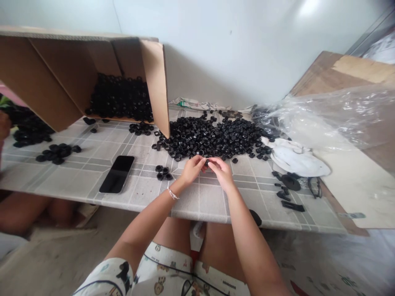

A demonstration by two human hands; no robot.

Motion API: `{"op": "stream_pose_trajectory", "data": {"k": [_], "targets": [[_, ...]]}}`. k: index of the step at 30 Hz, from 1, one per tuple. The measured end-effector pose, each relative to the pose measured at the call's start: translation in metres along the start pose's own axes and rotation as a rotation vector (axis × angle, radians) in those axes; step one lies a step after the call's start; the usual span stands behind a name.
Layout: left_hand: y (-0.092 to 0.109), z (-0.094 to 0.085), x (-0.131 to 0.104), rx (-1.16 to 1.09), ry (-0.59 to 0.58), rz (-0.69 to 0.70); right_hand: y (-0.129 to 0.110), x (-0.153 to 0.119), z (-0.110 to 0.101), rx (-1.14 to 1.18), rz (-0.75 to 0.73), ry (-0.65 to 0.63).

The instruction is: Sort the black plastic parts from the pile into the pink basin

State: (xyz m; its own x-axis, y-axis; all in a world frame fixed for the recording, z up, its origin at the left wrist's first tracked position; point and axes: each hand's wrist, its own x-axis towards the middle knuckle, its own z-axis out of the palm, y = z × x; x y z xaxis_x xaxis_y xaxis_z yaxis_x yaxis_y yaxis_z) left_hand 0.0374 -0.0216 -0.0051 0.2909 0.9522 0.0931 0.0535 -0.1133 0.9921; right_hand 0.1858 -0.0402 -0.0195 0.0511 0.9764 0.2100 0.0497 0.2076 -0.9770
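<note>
My left hand (193,167) and my right hand (221,169) meet at the front edge of a wide pile of small black parts (216,137). Between their fingertips they pinch one small black part (207,163), partly covered by the fingers. To the left of my left hand, a small group of black ring-like parts (163,172) sits on the checked tablecloth. A bracelet circles my left wrist.
A cardboard box (160,86) on its side holds many black parts. A phone (117,174) lies at left, near another small cluster (58,153). White cloth (298,158), clear plastic (327,117) and glasses (314,187) are at right. Another person's hand (4,125) shows far left.
</note>
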Motion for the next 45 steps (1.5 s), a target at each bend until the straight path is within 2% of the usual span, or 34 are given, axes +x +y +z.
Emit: {"op": "stream_pose_trajectory", "data": {"k": [3,7,9,14,17,22,26,28,30,32,35,42,45], "targets": [[0.000,0.002,-0.001,-0.023,0.007,0.086,0.002,0.001,-0.001,-0.027,-0.005,0.041],[0.004,0.003,-0.002,0.073,0.101,0.222,0.006,0.003,-0.001,-0.056,-0.014,0.093],[0.006,0.003,-0.002,0.073,0.125,0.242,0.006,0.003,-0.001,-0.018,0.011,0.098],[0.005,0.000,0.000,-0.006,0.081,0.048,0.001,0.000,0.001,0.098,0.052,-0.017],[0.002,-0.002,0.001,0.001,0.035,-0.006,-0.003,-0.001,0.003,0.075,0.043,-0.025],[0.002,-0.001,0.002,-0.085,-0.019,0.045,-0.004,-0.001,0.004,0.061,0.069,0.005],[0.002,0.003,0.000,-0.051,0.014,0.136,-0.003,0.001,0.000,-0.005,0.036,0.062],[0.002,0.005,-0.001,-0.062,0.031,0.132,-0.004,0.002,-0.001,-0.037,-0.009,0.088],[0.004,0.005,-0.002,-0.133,0.034,0.049,-0.004,0.002,-0.001,-0.052,-0.042,0.091],[0.006,0.004,-0.001,-0.209,0.014,-0.090,-0.004,0.003,-0.001,-0.054,-0.065,0.071],[0.008,0.001,0.000,-0.215,-0.041,-0.219,-0.002,0.002,0.002,-0.063,-0.082,0.038],[0.010,-0.001,-0.002,-0.112,-0.072,-0.140,0.005,-0.007,0.009,-0.266,-0.091,-0.009],[0.011,0.000,-0.004,-0.085,-0.099,-0.044,0.005,-0.010,0.009,-0.311,-0.085,0.010]]}}
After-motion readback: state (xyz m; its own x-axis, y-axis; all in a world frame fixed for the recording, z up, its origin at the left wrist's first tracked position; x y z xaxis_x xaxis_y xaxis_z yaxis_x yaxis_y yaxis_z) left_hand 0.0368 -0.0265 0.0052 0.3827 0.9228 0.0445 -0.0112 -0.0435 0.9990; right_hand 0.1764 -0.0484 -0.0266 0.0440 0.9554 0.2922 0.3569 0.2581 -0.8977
